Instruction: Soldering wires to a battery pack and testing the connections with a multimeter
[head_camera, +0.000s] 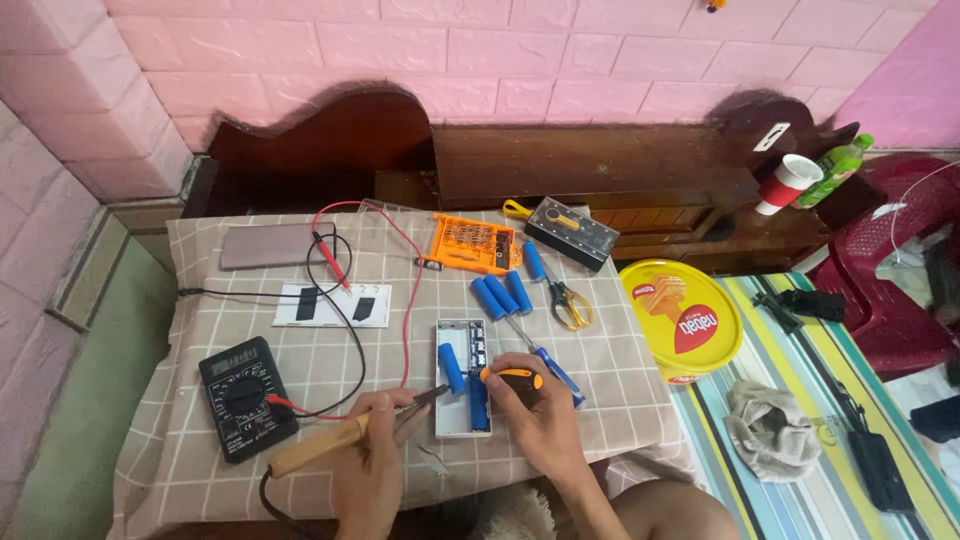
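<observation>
Checked tablecloth (330, 370): both hands crowd white battery case (459, 425) near front edge.

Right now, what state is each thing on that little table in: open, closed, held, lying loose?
White battery case: open, two blue cells inside.
Soldering iron: held in the left hand, tip at the case.
Orange-handled screwdriver: gripped by the right hand.
Multimeter: lying flat, leads plugged in.
Orange bit set: lid open.
Scissors: lying closed.
Yellow tin: lid on.
</observation>
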